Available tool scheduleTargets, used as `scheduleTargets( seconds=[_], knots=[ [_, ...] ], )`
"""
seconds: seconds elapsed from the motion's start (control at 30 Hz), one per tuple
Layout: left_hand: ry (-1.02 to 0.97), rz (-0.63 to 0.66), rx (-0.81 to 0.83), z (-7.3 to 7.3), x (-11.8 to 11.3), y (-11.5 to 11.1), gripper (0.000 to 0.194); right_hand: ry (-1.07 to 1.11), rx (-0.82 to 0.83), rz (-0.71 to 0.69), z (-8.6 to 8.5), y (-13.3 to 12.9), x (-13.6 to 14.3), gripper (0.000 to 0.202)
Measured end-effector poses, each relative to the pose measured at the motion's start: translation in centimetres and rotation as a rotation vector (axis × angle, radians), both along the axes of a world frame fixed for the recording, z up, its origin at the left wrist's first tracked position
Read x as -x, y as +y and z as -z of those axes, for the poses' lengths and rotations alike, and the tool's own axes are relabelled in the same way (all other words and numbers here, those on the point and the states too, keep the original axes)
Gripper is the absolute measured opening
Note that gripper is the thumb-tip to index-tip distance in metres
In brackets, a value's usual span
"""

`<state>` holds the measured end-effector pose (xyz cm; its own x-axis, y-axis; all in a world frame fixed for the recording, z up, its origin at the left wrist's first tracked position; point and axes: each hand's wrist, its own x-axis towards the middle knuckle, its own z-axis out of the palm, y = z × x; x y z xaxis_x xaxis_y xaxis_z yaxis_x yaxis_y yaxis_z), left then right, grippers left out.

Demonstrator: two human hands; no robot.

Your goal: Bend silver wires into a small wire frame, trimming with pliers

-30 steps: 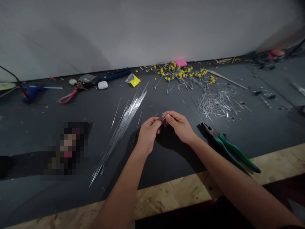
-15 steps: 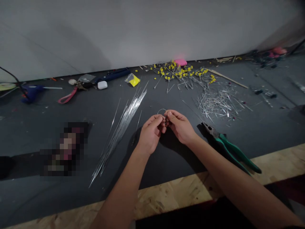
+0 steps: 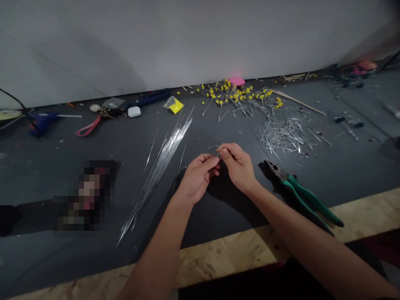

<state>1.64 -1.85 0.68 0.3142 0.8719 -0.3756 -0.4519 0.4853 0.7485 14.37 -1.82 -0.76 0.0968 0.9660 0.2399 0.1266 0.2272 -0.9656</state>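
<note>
My left hand (image 3: 200, 173) and my right hand (image 3: 236, 162) meet over the dark table, fingertips pinched on a thin curved wire (image 3: 213, 147). The wire arcs up above the fingertips; its lower part is hidden by the fingers. Left of my hands lies a long bundle of straight metal wires (image 3: 162, 166). Pliers with green handles (image 3: 308, 196) rest to the right, beside my right forearm. Behind them is a pile of short bent wire pieces (image 3: 284, 133).
Toward the wall lie wires with yellow ends (image 3: 231, 93), a pink lump (image 3: 236, 81), a yellow packet (image 3: 174, 105), a white case (image 3: 134, 111) and keys with a pink strap (image 3: 89, 127). A wooden stick (image 3: 298, 102) lies behind the pile. A blurred-out object rests at left.
My right hand has shifted slightly right, and my left hand has turned a little. The wire's arc now looks more open, with its left end showing.
</note>
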Motion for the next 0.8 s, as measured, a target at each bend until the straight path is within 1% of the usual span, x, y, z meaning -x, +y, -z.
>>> scheduleTargets(
  seconds=[0.1,0.23,0.43,0.53,0.67,0.8],
  knots=[
    [0.079,-0.038,-0.053,0.1,0.1,0.1,0.018,0.039,0.032,0.014,0.1,0.2,-0.2,0.017],
    [0.214,-0.110,-0.157,0.4,0.0,0.3,0.019,0.108,0.080,-0.011,0.4,0.4,-0.2,0.019],
    [0.331,-0.112,-0.279,0.9,0.2,0.5,0.014,0.332,0.201,-0.073,1.1,0.8,-0.1,0.019],
    [0.354,-0.101,-0.294,0.9,0.4,0.5,0.014,0.435,0.260,-0.108,1.0,0.9,0.0,0.020],
    [0.337,-0.092,-0.295,0.7,0.5,0.5,0.013,0.532,0.351,-0.161,0.4,1.0,-0.1,0.021],
    [0.301,-0.075,-0.321,0.2,0.6,0.2,0.009,0.610,0.451,-0.267,-0.2,1.0,-0.5,0.019]
  ],
)
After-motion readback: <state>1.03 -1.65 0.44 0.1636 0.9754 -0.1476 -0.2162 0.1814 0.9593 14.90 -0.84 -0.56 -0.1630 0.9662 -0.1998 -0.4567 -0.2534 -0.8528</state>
